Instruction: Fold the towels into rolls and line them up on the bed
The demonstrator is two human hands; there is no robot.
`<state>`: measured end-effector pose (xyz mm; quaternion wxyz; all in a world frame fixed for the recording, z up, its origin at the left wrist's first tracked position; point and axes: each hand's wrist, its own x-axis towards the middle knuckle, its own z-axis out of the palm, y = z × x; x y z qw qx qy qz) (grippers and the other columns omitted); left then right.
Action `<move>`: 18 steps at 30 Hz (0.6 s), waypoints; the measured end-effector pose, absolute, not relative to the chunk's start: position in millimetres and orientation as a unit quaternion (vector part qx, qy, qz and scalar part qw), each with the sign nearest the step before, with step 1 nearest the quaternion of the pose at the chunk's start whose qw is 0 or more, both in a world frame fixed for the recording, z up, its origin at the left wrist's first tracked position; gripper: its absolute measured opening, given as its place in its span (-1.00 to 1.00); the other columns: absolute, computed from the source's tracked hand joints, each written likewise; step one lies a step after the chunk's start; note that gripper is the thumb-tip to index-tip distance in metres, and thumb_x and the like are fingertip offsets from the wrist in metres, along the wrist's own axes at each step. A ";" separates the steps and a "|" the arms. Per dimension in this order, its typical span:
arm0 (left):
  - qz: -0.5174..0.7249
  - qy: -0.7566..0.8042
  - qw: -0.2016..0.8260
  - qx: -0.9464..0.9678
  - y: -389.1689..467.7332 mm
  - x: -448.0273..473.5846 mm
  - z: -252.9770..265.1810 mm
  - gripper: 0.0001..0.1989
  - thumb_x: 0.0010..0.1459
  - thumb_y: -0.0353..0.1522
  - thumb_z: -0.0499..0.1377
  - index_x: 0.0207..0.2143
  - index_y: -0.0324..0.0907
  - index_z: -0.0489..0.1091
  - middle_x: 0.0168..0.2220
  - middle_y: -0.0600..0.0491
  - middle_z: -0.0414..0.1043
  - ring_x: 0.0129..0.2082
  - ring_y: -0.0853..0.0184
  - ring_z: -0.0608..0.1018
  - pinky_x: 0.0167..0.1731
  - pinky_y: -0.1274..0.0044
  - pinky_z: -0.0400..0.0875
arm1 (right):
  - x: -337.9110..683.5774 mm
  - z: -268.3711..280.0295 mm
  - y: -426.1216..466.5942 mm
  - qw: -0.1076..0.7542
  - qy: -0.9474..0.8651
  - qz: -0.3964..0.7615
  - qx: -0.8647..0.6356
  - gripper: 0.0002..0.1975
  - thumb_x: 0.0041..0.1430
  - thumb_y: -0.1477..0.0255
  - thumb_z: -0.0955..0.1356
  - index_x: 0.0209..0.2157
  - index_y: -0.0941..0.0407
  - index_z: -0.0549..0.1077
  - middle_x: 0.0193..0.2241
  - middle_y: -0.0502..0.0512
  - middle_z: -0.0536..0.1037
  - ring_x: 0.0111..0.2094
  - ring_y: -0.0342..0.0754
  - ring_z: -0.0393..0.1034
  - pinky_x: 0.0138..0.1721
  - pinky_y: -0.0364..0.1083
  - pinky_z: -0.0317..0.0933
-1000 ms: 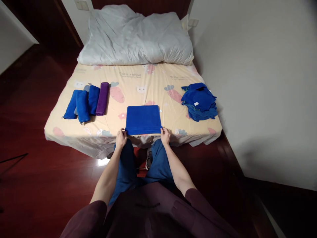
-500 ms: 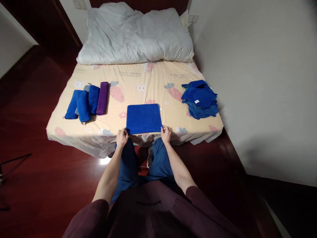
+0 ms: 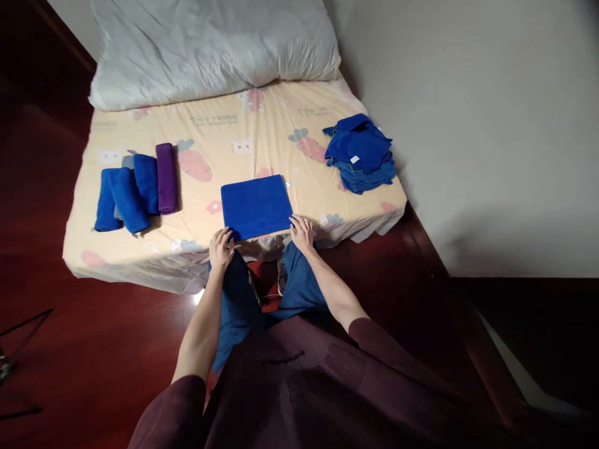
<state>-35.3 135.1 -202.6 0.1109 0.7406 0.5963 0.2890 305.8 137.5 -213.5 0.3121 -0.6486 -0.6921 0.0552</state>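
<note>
A folded blue towel (image 3: 257,206) lies flat as a rectangle at the bed's near edge. At its near left corner rests my left hand (image 3: 221,248), fingers apart and fingertips touching the cloth. My right hand (image 3: 302,233) is at the near right corner, fingers spread on the towel's edge, not gripping. To the left lie several rolled towels: blue rolls (image 3: 127,199), a bit of grey among them, and a purple roll (image 3: 167,179). On the right sits a loose heap of blue towels (image 3: 362,153) with a white tag on top.
The bed (image 3: 196,215) has a yellow sheet printed with carrots and rabbits. A grey-white quilt (image 3: 210,50) is bunched at its far end. A pale wall (image 3: 468,137) stands on the right. Thin dark legs of a stand (image 3: 28,321) are on the red floor at left.
Both hands have loosened from a pinch on the towel's near corners to spread fingers. The towel stays folded on the bed. My view has turned and tipped downward.
</note>
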 end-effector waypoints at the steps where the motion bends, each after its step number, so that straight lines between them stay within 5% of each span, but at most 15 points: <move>1: 0.284 0.580 0.125 0.753 135.6 -35.0 -203.8 -0.62 0.37 -0.27 0.06 0.15 -0.14 0.44 0.28 -0.08 0.38 0.33 0.11 0.33 0.32 0.19 0.23 | 305.6 -212.9 136.4 0.305 -0.707 0.063 -0.636 -0.61 0.45 0.40 0.22 0.20 0.07 0.48 0.23 0.16 0.48 0.23 0.09 0.31 0.28 0.11 0.12; 10: 0.246 0.597 0.182 0.742 145.5 -35.4 -215.2 -0.39 0.14 -0.45 0.15 0.28 -0.22 0.37 0.33 -0.09 0.32 0.36 0.10 0.32 0.37 0.20 0.24 | 303.1 -218.9 144.0 0.278 -0.721 0.125 -0.622 -0.45 0.16 0.54 0.33 0.21 0.13 0.47 0.28 0.14 0.43 0.28 0.13 0.25 0.35 0.19 0.08; 18: 0.262 0.634 0.165 0.708 148.9 -27.9 -216.1 -0.37 0.08 -0.57 0.09 0.22 -0.20 0.43 0.28 -0.04 0.39 0.32 0.07 0.34 0.34 0.19 0.25 | 300.4 -222.7 153.7 0.307 -0.691 0.135 -0.640 -0.43 0.23 0.63 0.24 0.25 0.14 0.44 0.24 0.12 0.47 0.26 0.07 0.27 0.36 0.12 0.13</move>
